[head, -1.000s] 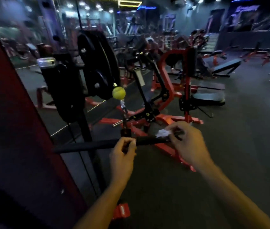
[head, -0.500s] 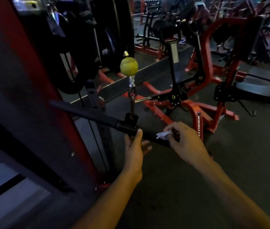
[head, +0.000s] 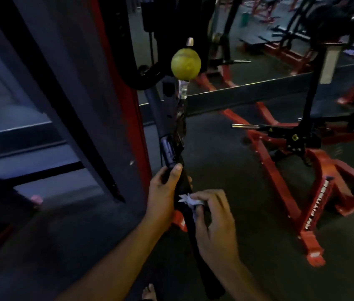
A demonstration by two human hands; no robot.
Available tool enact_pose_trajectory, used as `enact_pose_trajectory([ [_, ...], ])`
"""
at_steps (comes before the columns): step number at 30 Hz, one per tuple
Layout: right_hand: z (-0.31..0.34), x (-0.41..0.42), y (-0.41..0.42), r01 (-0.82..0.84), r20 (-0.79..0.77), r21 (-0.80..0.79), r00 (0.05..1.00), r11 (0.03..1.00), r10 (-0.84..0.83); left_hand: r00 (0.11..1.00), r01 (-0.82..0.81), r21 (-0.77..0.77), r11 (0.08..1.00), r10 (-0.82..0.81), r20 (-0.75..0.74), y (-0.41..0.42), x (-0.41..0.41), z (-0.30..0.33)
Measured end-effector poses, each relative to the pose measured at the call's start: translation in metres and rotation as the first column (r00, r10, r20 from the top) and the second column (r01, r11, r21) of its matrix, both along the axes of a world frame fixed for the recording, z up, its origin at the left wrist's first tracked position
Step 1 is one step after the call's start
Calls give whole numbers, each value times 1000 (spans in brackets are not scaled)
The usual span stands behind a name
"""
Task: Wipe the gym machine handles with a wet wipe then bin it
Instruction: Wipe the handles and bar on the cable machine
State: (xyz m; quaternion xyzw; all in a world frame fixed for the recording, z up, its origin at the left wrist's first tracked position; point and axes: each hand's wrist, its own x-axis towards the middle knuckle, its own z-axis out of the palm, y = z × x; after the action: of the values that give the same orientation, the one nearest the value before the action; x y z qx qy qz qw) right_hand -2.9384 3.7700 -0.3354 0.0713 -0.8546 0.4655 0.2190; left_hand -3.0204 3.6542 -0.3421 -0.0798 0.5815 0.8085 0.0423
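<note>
A bare toe [head: 149, 292] shows at the bottom edge on the dark floor [head: 247, 268]. Above it the black bar handle [head: 195, 240] runs steeply, its near end low by the foot and its far end rising toward the cable. The right hand [head: 213, 222] has its fingers curled over the bar from the right side, pinching a crumpled white wet wipe [head: 190, 200] against the grip. Just beyond it, nearly touching, the left hand [head: 164, 192] wraps the same bar from the left, thumb lying straight up along it. Past the left thumb the bar meets a dark metal clip and swivel [head: 172, 148], blurred, and from there a short shiny link climbs to a yellow-green ball [head: 185, 64] on the cable. To the left stands the machine's upright frame [head: 115, 83], red along its edge and dark on its face. To the right, well apart from the hands, a red floor frame [head: 315, 205] with white lettering spreads across the floor, carrying a black post [head: 315, 88]. Farther back more red and black equipment [head: 280, 40] sits in dim light, too blurred to tell apart.
</note>
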Motion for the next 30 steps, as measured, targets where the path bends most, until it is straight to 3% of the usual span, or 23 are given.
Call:
enact_pose_trajectory([
  [3, -4, 2, 0, -95, 3, -73, 995, 993, 95, 994, -112, 8, 994, 112, 4, 10, 13, 10],
  [11, -3, 1, 33, -152, -134, -197, 983, 969, 127, 965, -248, -14, 969, 248, 87, 32, 34, 30],
  [15, 0, 3, 46, -218, -134, -179, 972, 959, 195, 949, -238, 3, 971, 233, 211, 41, 53, 29],
  [19, 2, -1, 57, -254, -111, -146, 965, 956, 239, 952, -119, 142, 983, 72, 297, 42, 72, 18],
  [22, 1, 0, 64, -288, -141, -118, 952, 950, 271, 964, -45, 96, 994, 18, 264, 46, 77, 23],
  [30, 2, -6, 89, -249, -71, -148, 968, 957, 241, 981, -120, -1, 993, 119, 152, 59, 81, 19],
])
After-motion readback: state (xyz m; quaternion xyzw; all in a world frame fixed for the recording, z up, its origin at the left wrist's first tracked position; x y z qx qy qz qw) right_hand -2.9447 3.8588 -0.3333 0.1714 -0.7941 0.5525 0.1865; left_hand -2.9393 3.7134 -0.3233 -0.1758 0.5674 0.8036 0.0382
